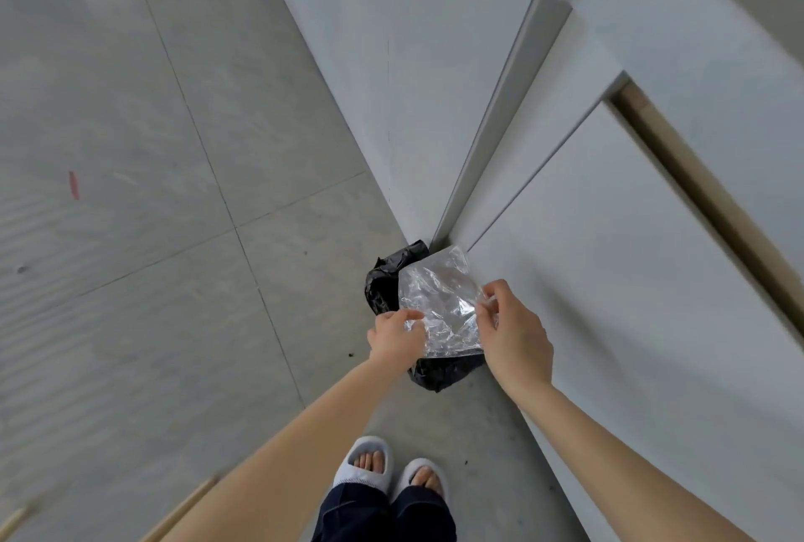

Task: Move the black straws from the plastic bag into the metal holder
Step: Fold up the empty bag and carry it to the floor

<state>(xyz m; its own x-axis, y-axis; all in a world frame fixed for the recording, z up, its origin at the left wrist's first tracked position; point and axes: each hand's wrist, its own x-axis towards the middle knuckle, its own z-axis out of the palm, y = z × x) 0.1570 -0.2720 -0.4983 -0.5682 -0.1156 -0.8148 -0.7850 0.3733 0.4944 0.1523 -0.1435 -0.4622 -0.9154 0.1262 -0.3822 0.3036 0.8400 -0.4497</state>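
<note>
Hanging between the left hand [395, 335] and right hand [511, 330], both pinching its side edges, the apparently empty bag [439, 302] sits directly above the bin [387, 280]; no straws or holder show.

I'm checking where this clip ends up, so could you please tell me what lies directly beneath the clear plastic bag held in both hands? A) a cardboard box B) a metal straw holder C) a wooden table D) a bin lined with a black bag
D: the clear plastic bag, pinched by the left hand and right hand, hangs over a bin lined with a black bag on the floor.
</note>
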